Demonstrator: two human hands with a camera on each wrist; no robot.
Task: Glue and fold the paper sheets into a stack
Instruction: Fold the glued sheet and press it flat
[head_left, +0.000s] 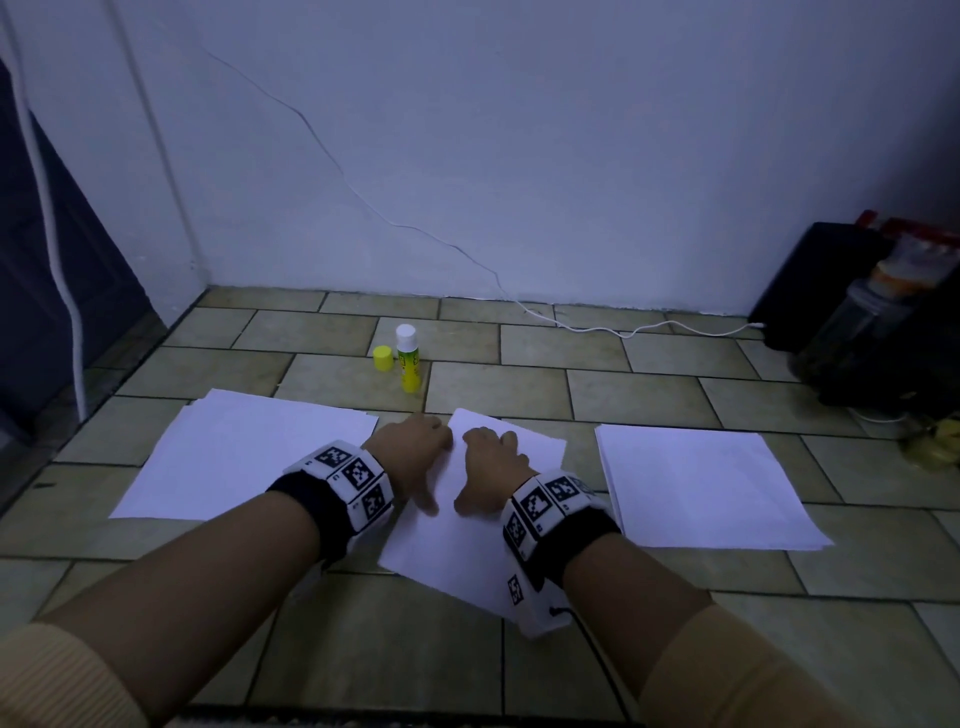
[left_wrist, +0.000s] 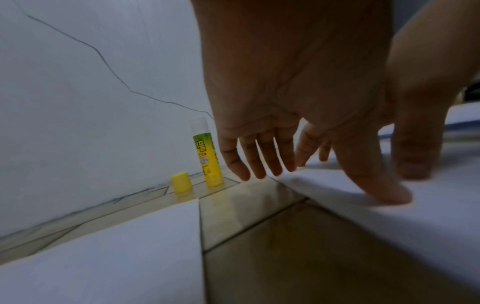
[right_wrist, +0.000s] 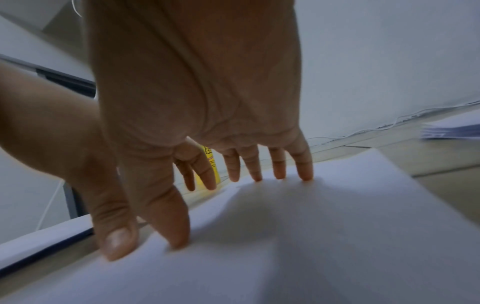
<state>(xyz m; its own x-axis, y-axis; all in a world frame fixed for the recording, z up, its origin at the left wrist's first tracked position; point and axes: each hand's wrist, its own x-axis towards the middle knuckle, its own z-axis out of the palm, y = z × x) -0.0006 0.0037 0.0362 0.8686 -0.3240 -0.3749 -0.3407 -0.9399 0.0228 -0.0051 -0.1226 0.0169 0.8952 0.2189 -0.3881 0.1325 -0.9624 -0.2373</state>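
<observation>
A single white sheet lies askew on the tiled floor in front of me, and both hands rest on its far half. My left hand lies at the sheet's far left corner. Its straight fingers reach past the edge and its thumb presses the paper. My right hand lies flat beside it, fingertips and thumb down on the sheet. Neither hand grips anything. An uncapped yellow-green glue stick stands beyond the sheet, its yellow cap beside it.
A stack of white sheets lies to the left and another stack to the right. A white cable runs along the wall's foot to dark containers at the far right. A dark door stands at the left.
</observation>
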